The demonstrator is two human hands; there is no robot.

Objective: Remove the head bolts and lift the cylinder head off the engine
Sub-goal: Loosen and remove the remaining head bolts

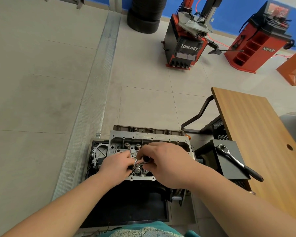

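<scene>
Left hand (117, 165): rested on the middle of the cylinder head (149, 139), fingers curled toward a chrome socket tool (140, 162); whether they gripped it could not be told.
Right hand (167, 164): fingers curled round the dark upper end of the socket tool, holding it over the head.
Cylinder head: sat on the engine directly below both hands, valve springs (126, 145) visible beyond the left fingers.
Black stand (229, 159): just right of the engine, with a ratchet wrench (237, 162) lying on top.
Wooden table (256, 127): right of the stand.
Floor behind: stacked tyres (146, 14), then a tyre changer (186, 40) and a red wheel balancer (256, 43).
Writing: "Lanpody" on both machines.
</scene>
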